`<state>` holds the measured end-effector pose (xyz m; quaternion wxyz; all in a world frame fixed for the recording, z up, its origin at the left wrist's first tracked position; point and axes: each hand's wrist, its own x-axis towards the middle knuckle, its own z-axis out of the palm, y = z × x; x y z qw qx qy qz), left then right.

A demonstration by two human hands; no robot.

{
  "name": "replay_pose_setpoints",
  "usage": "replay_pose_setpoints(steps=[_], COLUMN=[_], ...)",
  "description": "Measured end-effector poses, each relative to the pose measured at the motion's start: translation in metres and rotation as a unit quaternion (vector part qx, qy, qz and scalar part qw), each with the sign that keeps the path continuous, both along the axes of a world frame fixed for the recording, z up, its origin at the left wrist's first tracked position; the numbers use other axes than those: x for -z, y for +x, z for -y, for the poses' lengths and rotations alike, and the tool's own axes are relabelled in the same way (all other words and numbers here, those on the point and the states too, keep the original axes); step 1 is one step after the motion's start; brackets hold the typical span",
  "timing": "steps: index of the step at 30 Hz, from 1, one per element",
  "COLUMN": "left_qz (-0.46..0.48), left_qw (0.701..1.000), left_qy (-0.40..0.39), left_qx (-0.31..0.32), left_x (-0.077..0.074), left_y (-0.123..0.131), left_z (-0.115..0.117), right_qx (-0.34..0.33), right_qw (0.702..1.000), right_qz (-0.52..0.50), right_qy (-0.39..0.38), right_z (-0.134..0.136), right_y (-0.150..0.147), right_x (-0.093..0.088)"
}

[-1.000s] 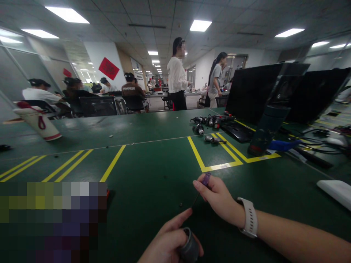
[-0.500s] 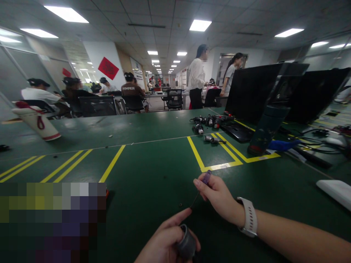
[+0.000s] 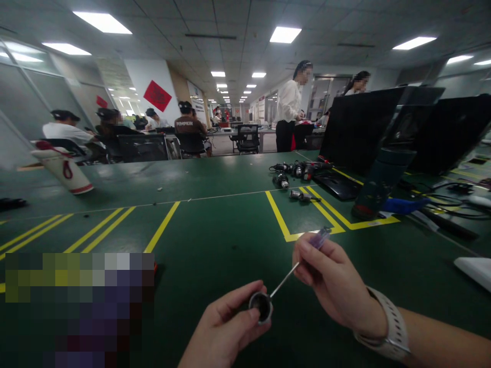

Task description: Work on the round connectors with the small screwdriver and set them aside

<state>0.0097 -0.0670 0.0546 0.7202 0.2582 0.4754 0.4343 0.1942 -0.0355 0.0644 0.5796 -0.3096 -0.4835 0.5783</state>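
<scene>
My left hand [image 3: 226, 327] grips a short grey metal cylinder [image 3: 265, 316], its hollow open end turned up toward me and my thumb at the rim. In my right hand [image 3: 333, 281] is a screwdriver with a translucent purple handle [image 3: 319, 238], pinched between thumb and fingers. Its thin metal shaft [image 3: 284, 280] slants down to the left, and the tip meets the cylinder's rim on the right side. Whether the tip sits in a screw or hole is too small to tell. A white watch strap [image 3: 387, 322] is round my right wrist.
Ahead on the green table [image 3: 215, 225] lie several dark metal parts [image 3: 282, 180] and two small cylindrical pieces [image 3: 301, 196] beside yellow tape. A dark bottle [image 3: 383, 184], monitors [image 3: 356, 128] and cables stand at right. A white cup [image 3: 67, 168] is far left. People sit and stand beyond.
My left hand has turned the cylinder so its opening faces up toward me. My right hand has moved right and tilted the screwdriver, its tip going from my left fingertip to the cylinder's rim.
</scene>
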Motion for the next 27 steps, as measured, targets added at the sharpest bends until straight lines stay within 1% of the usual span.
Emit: replay_pose_setpoints(steps=[2,3,6,8,10,13,16,18,20,22,27], left_qz=[-0.022,-0.039,-0.1,-0.137,-0.159,-0.174,-0.187,-0.194,-0.198,-0.205,-0.221], left_qw=[1.0,0.999,0.991,0.983,0.977,0.972,0.97,0.97,0.969,0.967,0.962], left_qy=[0.021,0.035,0.084,0.118,0.145,0.156,0.153,0.149,0.148,0.151,0.158], left_qx=[0.001,0.002,0.005,0.008,0.014,0.006,-0.017,-0.015,-0.007,-0.007,-0.011], left_x=[0.002,0.002,0.002,0.0,-0.003,-0.007,-0.009,-0.01,-0.009,-0.008,-0.005], left_y=[-0.001,-0.001,-0.002,-0.002,-0.002,0.001,0.004,0.005,0.005,0.005,0.004], left_z=[0.001,0.001,0.002,0.002,0.003,0.004,0.004,0.003,0.001,0.0,-0.002], right_qx=[-0.012,-0.01,0.02,0.029,0.03,0.036,0.031,0.019,0.005,0.005,0.039], right_qw=[0.992,0.98,0.919,0.886,0.866,0.828,0.765,0.731,0.714,0.706,0.679], right_qz=[0.073,0.127,0.261,0.298,0.318,0.35,0.392,0.412,0.415,0.412,0.454], right_qy=[0.097,0.152,0.297,0.354,0.386,0.437,0.51,0.544,0.564,0.575,0.575], right_z=[0.012,0.017,0.027,0.029,0.029,0.029,0.031,0.032,0.033,0.034,0.036], right_y=[0.001,0.001,0.0,-0.002,-0.004,-0.005,-0.004,-0.003,-0.004,-0.005,-0.009], right_x=[-0.006,-0.008,-0.015,-0.017,-0.018,-0.018,-0.018,-0.017,-0.015,-0.012,-0.008])
